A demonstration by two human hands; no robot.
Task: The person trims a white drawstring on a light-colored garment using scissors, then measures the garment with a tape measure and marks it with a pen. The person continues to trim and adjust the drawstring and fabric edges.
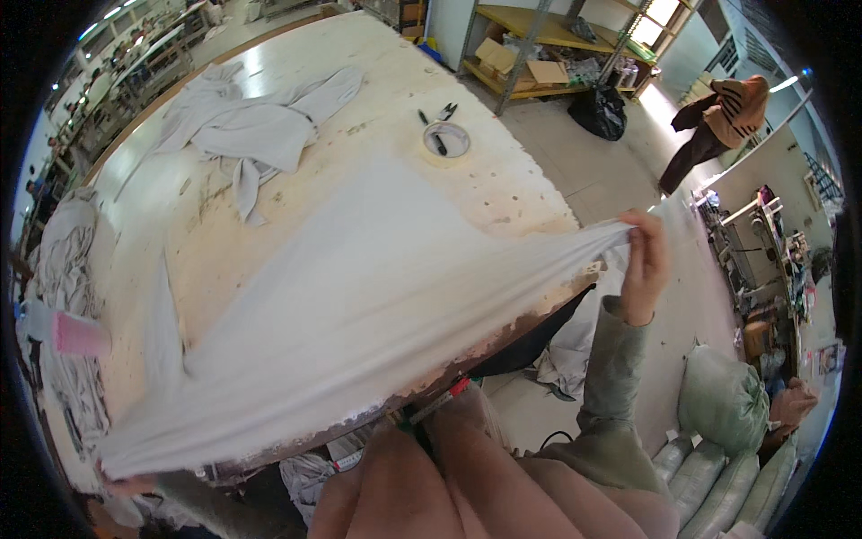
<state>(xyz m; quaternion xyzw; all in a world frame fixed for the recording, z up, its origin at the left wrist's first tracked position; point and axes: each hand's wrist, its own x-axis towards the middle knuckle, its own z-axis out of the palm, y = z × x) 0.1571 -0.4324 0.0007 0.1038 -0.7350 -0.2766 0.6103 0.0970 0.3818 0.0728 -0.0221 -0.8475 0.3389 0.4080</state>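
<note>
White cloth: it lies spread over the near part of the table [525, 184], its near edge drawn in a long, taut line between your two hands; most of the white cloth [350, 278] lies beyond that line, ahead of you.
Right hand: your right hand [645, 260] is raised at the table's right corner, fingers bent and closed on the cloth's gathered right end, which stretches away to the left of your fingertips.
Left hand: your left hand [130, 485] is low at the picture's lower left, at the cloth's other corner; it appears closed on that corner, though blur and dim light hide the exact finger placement.
Cloth's far side: one pale point reaches forward toward the table's middle, well apart from both your hands; a narrow fold stands out on the left, nearer your left hand.
Tape roll: beyond the cloth, the tape roll [446, 160] lies flat with a black marker [440, 144] inside its ring, and snips [447, 111] just beside it.
Grey fabric: a crumpled piece of grey fabric [256, 121] lies on the table's far left, apart from your cloth.
Left edge: a pink container [79, 334] sits near bunched fabric [72, 242].
Right side: a person [732, 112] in an orange-brown top is beyond the table, and stuffed sacks [718, 395] stand on the floor.
</note>
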